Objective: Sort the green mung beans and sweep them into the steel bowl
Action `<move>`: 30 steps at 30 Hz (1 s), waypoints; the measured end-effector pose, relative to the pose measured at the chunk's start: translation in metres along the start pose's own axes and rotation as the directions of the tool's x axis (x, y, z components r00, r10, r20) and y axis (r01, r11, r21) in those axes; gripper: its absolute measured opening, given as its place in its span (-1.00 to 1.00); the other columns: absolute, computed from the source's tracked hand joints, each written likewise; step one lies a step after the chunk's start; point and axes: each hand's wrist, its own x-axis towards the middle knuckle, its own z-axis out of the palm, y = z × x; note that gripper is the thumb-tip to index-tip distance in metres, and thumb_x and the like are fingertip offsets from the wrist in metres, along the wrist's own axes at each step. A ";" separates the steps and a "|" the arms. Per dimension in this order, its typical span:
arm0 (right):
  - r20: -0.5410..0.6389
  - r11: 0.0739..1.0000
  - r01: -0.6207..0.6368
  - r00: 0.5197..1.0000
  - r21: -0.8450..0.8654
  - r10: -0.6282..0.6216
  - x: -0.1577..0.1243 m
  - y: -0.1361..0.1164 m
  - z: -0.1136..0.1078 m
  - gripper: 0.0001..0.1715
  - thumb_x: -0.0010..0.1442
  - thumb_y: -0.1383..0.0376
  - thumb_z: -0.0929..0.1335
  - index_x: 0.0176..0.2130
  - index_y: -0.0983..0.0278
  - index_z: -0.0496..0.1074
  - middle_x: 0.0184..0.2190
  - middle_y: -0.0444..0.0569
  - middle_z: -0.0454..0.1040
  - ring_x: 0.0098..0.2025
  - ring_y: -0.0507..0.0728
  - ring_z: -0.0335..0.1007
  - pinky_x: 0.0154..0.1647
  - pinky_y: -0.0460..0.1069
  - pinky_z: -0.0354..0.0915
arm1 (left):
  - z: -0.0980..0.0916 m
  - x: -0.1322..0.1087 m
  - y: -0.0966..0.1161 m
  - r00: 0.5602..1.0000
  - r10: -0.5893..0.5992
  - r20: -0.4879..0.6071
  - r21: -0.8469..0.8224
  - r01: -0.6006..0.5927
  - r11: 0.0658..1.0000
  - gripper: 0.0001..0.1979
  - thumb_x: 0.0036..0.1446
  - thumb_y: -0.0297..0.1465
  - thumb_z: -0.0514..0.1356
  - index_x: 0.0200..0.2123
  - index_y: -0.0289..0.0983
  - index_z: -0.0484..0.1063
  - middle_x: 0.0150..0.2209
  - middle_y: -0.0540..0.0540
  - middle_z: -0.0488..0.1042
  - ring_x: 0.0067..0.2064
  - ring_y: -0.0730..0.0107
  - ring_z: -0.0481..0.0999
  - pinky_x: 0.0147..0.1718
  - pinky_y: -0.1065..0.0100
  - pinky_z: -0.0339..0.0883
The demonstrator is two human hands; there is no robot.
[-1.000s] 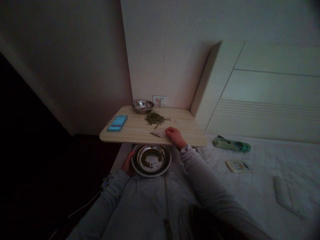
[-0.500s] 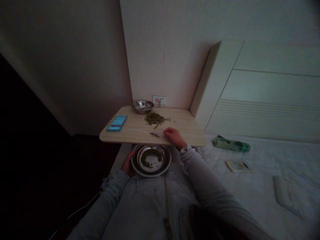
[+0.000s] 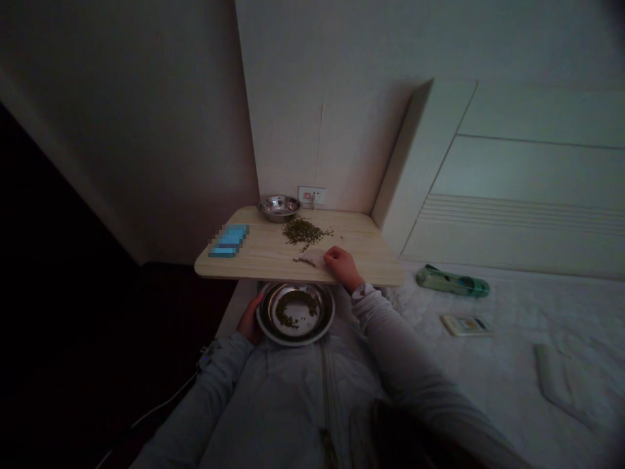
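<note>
My left hand [image 3: 250, 320] grips the left rim of a steel plate [image 3: 263, 322] that holds several small green beans, just below the near edge of a small wooden table [image 3: 263, 260]. My right hand [image 3: 342, 266] rests on the table near its front edge, fingers curled. A small cluster of beans [image 3: 303, 262] lies just left of its fingertips. A larger heap of green beans [image 3: 303, 230] sits further back. An empty steel bowl [image 3: 278, 208] stands at the table's far edge.
A blue object [image 3: 229, 240], blurred out, lies on the table's left side. A wall socket [image 3: 311, 195] is behind the table. On the white bed to the right lie a green bottle [image 3: 452, 282], a small card-like item [image 3: 466, 324] and a folded cloth [image 3: 561, 384].
My right hand has shifted slightly on the table, and the small cluster of beans beside it has spread a little. The plate and my left hand stay put.
</note>
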 end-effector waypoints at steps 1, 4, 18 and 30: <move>-0.007 1.000 -0.001 1.000 -0.004 0.001 0.000 0.000 0.000 -0.87 -0.15 0.31 0.19 -0.58 0.31 0.27 -0.65 -0.17 0.28 -0.56 -0.05 0.14 -0.50 -0.14 0.06 | 0.000 0.000 0.000 1.000 0.002 0.000 0.002 -0.002 1.000 -0.72 -0.01 -0.36 -0.02 -0.42 -0.35 0.45 -0.45 -0.11 0.52 -0.15 0.27 0.40 -0.09 0.31 0.17; -0.018 1.000 -0.002 1.000 -0.016 0.001 0.001 0.000 0.000 -0.87 -0.14 0.30 0.20 -0.58 0.31 0.28 -0.65 -0.17 0.28 -0.56 -0.05 0.13 -0.50 -0.14 0.06 | 0.001 -0.001 0.000 1.000 -0.006 0.011 -0.009 0.006 1.000 -0.72 0.00 -0.36 -0.03 -0.43 -0.34 0.45 -0.45 -0.10 0.52 -0.15 0.27 0.40 -0.09 0.32 0.17; -0.013 1.000 0.013 1.000 0.020 -0.012 0.006 0.008 0.004 -0.83 -0.10 0.28 0.19 -0.51 0.31 0.31 -0.60 -0.15 0.32 -0.54 -0.04 0.17 -0.48 -0.13 0.08 | -0.001 0.001 0.000 1.000 -0.020 0.016 -0.022 0.021 1.000 -0.71 -0.01 -0.35 -0.03 -0.37 -0.34 0.44 -0.41 -0.11 0.52 -0.14 0.29 0.38 -0.10 0.34 0.18; -0.023 0.999 0.036 0.999 0.000 -0.036 0.007 0.010 0.005 -0.82 -0.08 0.27 0.19 -0.49 0.31 0.31 -0.59 -0.14 0.33 -0.53 -0.04 0.18 -0.47 -0.12 0.09 | 0.001 -0.001 0.000 1.000 -0.016 0.016 -0.016 0.016 1.000 -0.71 0.00 -0.36 -0.03 -0.43 -0.35 0.45 -0.47 -0.12 0.52 -0.15 0.25 0.39 -0.09 0.30 0.18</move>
